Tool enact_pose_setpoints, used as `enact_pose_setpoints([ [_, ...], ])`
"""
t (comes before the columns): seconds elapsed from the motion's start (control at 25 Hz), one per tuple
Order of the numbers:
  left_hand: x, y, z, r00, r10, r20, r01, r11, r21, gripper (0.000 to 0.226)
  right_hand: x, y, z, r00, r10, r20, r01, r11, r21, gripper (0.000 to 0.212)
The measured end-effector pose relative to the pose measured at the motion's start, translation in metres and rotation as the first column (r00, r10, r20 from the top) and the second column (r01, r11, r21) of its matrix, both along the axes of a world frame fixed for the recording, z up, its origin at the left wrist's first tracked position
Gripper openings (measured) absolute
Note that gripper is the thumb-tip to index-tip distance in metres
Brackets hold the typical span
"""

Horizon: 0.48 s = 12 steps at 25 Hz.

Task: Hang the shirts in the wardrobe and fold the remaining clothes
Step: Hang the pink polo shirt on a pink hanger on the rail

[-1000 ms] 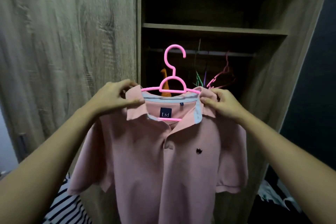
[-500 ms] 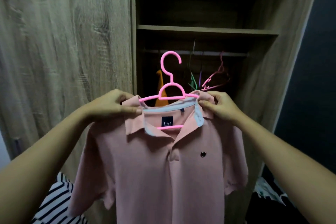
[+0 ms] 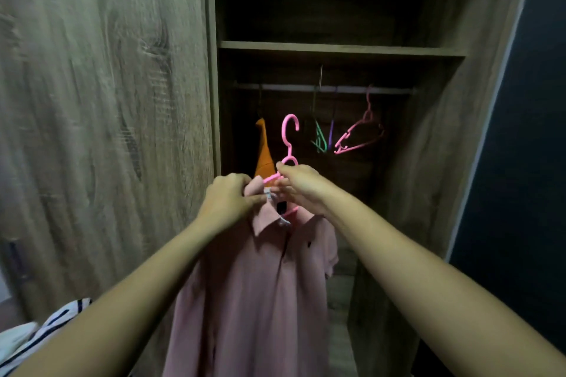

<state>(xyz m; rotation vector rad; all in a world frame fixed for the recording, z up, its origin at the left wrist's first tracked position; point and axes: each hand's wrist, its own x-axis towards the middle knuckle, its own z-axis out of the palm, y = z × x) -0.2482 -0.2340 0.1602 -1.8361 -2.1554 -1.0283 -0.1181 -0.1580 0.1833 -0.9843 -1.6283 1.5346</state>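
Holding the shirt (image 3: 254,300) on its hanger (image 3: 289,135) in front of the open wardrobe (image 3: 337,48), just short of the opening. Letting the cloth hang straight down from the hands, long axis vertical, front towards the camera, collar at the top.

Pinching the collar and shoulder cloth at the left end of the hanger with the left hand (image 3: 226,202), fingers curled. Closing the right hand (image 3: 301,185) round the neck of the hanger and the collar beneath it, fingers curled. Working with both hands close together at the collar, neither one spread wide.

Presenting the hook upright above the right hand, with its opening turned to the right. Locating the rail (image 3: 324,88) under the shelf: running left to right, lying above and beyond the hook, well apart from it. Judging the coming move as a lift up and forward, carrying the hook over the rail, then lowering onto it. Expecting guidance from the right hand, as the nearer one to the hook, with the left hand steadying the cloth.

Sighting the hook against a free stretch of rail, between the orange garment (image 3: 264,153) on the left and the green hanger (image 3: 320,139), purple hanger (image 3: 331,131) and spare pink hanger (image 3: 363,131) on the right.

Checking for writing: finding a dark label (image 3: 281,206) inside the collar, partly covered by the right hand and appearing to carry pale lettering, too blurred for reading. Finding also a small dark emblem (image 3: 308,244) on the chest, bearing no legible text.

Noting a striped cloth (image 3: 46,324) at lower left, outside the wardrobe.
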Motion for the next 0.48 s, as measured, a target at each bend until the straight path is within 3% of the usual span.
enact_pose_setpoints([
  [0.16,0.022,0.026,0.012,0.997,0.025,0.069,-0.023,0.999,-0.031,0.027,-0.010,0.035,0.010,0.982,-0.086,-0.167,0.083,0.996,-0.021,0.031],
  [0.24,0.020,0.039,0.026,0.963,-0.057,0.262,0.086,0.991,-0.102,0.030,-0.011,0.058,0.017,0.962,-0.175,-0.211,0.175,0.984,-0.017,0.027],
  [0.32,0.013,0.056,0.036,0.917,-0.073,0.391,0.100,0.994,-0.050,0.028,-0.008,0.090,0.017,0.962,-0.165,-0.219,0.164,0.986,-0.020,0.041],
  [0.48,-0.010,0.125,0.025,0.977,0.049,0.208,-0.089,0.978,0.188,0.027,0.005,0.123,0.022,0.992,-0.074,-0.099,0.086,0.988,0.126,0.025],
])
